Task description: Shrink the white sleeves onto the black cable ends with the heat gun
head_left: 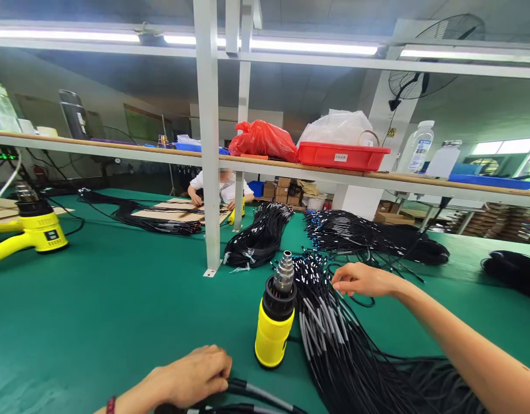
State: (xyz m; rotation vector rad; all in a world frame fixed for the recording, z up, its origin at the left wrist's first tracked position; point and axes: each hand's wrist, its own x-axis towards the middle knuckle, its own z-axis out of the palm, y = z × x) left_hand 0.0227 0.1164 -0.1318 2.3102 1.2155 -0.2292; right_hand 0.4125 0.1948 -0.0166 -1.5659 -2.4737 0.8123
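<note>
Lower centre: left hand (193, 376) gripped black cables (265, 395) in its fingers; right of centre: right hand (363, 280) touched cable bundle (334, 328), grip unclear

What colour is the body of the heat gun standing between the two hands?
Bright yellow body, seen best in the head view.

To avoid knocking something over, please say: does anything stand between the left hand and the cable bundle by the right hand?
Yes: the yellow heat gun stands upright between the left hand and the bundle. Nothing visible blocks the right hand.
</note>
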